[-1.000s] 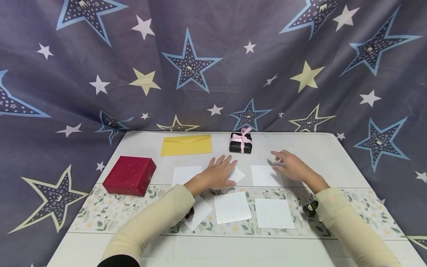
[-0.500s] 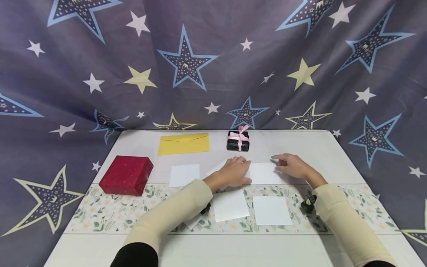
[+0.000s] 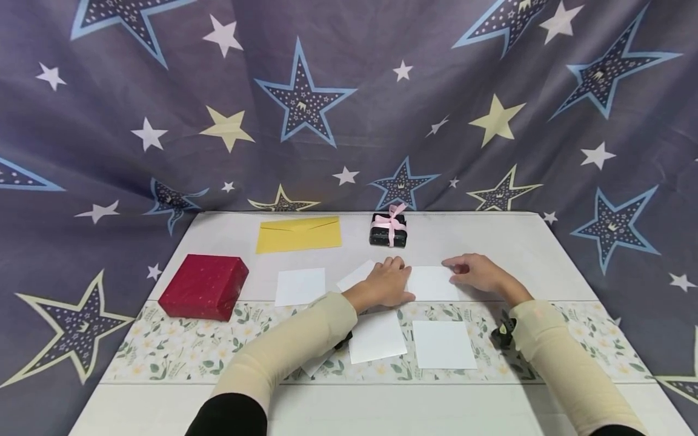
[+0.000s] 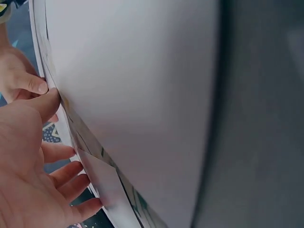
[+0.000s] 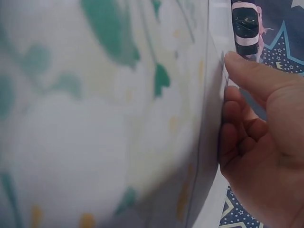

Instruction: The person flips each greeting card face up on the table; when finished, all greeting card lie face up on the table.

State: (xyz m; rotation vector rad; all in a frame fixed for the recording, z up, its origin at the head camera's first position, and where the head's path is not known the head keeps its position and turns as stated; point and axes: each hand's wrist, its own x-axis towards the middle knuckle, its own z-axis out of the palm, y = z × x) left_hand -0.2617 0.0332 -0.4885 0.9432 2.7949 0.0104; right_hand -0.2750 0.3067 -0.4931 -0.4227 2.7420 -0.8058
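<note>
My left hand point(image 3: 386, 281) rests over a tilted white square card point(image 3: 355, 275) in the back row, hiding most of it. Its fingertips reach the left edge of another white card point(image 3: 433, 283). In the left wrist view the left fingers point(image 4: 71, 173) are spread and slightly bent, tips at the surface. At the right edge of that same card is my right hand point(image 3: 475, 272), index finger extended at its far corner and thumb close by. The right wrist view shows the right thumb point(image 5: 249, 71) at the surface and the other fingers bent inward.
More white cards lie around: one at back left point(image 3: 300, 286), one in the front middle point(image 3: 377, 337), one at front right point(image 3: 445, 344), and one partly under the left forearm. Behind stand a yellow envelope point(image 3: 298, 235) and a black gift box point(image 3: 388, 233). A red box point(image 3: 204, 287) is far left.
My left hand has moved right across the tilted card to the left edge of the back right card. The right hand has shifted only slightly, staying at that card's right edge.
</note>
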